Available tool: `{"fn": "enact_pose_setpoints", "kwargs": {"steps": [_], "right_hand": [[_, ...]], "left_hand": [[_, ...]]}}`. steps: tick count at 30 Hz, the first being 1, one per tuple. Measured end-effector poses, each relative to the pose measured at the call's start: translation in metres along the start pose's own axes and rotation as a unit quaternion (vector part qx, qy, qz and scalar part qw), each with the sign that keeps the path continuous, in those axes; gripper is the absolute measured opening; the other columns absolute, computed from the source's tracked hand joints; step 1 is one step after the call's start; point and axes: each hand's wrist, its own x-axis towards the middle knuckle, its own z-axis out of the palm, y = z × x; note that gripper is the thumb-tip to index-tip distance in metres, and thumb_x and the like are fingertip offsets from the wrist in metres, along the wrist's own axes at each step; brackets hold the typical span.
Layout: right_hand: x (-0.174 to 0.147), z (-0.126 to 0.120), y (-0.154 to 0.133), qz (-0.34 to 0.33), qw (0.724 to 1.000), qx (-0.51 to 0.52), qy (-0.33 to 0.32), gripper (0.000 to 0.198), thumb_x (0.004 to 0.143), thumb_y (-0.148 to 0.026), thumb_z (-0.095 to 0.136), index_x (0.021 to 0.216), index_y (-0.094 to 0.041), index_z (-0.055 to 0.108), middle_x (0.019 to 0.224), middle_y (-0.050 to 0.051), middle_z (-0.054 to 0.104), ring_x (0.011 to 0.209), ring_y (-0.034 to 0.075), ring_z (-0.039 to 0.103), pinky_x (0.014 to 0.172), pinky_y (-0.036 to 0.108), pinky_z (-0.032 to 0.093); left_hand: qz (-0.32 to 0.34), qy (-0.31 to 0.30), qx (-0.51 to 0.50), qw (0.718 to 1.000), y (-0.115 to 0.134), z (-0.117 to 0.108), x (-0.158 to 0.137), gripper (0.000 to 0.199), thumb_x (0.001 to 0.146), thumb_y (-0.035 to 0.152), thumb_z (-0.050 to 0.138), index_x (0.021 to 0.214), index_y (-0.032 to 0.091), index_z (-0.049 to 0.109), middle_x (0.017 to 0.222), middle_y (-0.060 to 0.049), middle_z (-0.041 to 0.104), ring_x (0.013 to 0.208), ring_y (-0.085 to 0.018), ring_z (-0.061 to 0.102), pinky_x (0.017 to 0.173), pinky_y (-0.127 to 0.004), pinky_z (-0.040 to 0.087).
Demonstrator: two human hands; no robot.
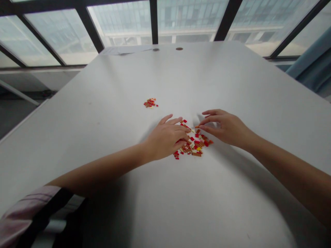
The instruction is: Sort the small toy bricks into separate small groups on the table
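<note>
A loose pile of small building bricks [199,144], mostly red and orange-brown with a few yellow and white ones, lies on the white table [165,199]. Over the pile's left side is my left hand [167,139], palm down with fingers spread; its fingertips hide some of the bricks. At the pile's upper right, my right hand [224,127] pinches a small orange-brown brick [197,127] between thumb and fingers. Whether the left fingertips press on any brick I cannot tell.
A smaller heap of red and brown bricks [150,103] lies farther back, left of the main pile. Two round dark discs [179,49] and some pale sheets [119,51] are at the far edge, before the windows. A blue curtain [312,65] hangs at right.
</note>
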Motion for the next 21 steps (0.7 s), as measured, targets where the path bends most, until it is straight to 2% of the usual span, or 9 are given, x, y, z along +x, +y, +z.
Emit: {"fn": "enact_pose_setpoints", "kwargs": {"steps": [6,9,12,15,17,21], "right_hand": [[0.002,0.007,-0.001,-0.03,0.999,-0.013,0.007,0.027,0.09,-0.045,0.061,0.089,-0.027,0.081,0.123,0.011,0.07,0.108,0.028,0.07,0.097,0.049,0.057],[0.008,0.005,0.001,-0.032,0.999,-0.021,-0.009,0.031,0.089,-0.05,0.061,0.087,-0.027,0.082,0.119,0.01,0.072,0.109,0.028,0.069,0.097,0.049,0.057],[0.022,0.0,0.002,-0.036,0.997,-0.032,-0.065,0.033,0.089,-0.052,0.06,0.083,-0.028,0.082,0.107,0.008,0.076,0.107,0.028,0.069,0.093,0.045,0.057],[0.038,-0.003,0.009,-0.043,0.987,-0.035,-0.149,0.034,0.086,-0.057,0.064,0.077,-0.029,0.081,0.087,0.006,0.077,0.095,0.026,0.071,0.086,0.038,0.057],[0.047,-0.003,0.017,-0.035,0.982,-0.044,-0.182,0.038,0.083,-0.062,0.065,0.075,-0.028,0.08,0.082,0.006,0.076,0.087,0.025,0.071,0.084,0.037,0.057],[0.05,-0.007,0.02,-0.034,0.984,-0.085,-0.153,0.042,0.082,-0.068,0.064,0.078,-0.029,0.079,0.083,0.007,0.075,0.083,0.025,0.07,0.084,0.04,0.056]], "left_hand": [[-0.01,-0.002,-0.012,1.0,-0.001,-0.002,0.002,0.013,0.094,0.021,0.065,0.1,0.025,0.077,0.125,0.0,0.074,0.139,-0.028,0.053,0.123,-0.055,0.031],[-0.015,-0.001,-0.023,1.0,-0.001,-0.001,0.002,0.01,0.091,0.021,0.069,0.096,0.025,0.076,0.123,0.0,0.075,0.137,-0.028,0.054,0.122,-0.055,0.032],[-0.021,-0.006,-0.032,0.999,-0.002,0.0,0.003,0.008,0.089,0.021,0.072,0.095,0.025,0.077,0.125,-0.001,0.074,0.138,-0.03,0.053,0.121,-0.055,0.033],[-0.031,-0.016,-0.033,0.999,-0.002,-0.001,0.004,0.01,0.088,0.02,0.073,0.096,0.025,0.077,0.128,-0.001,0.072,0.139,-0.031,0.052,0.122,-0.056,0.032],[-0.035,-0.023,-0.034,0.999,-0.002,-0.001,0.004,0.01,0.087,0.02,0.074,0.095,0.025,0.078,0.128,-0.002,0.072,0.139,-0.031,0.052,0.122,-0.056,0.032],[-0.026,-0.016,-0.034,0.999,-0.002,-0.001,0.003,0.01,0.087,0.019,0.073,0.095,0.024,0.077,0.128,-0.002,0.072,0.14,-0.031,0.051,0.123,-0.055,0.032]]}}
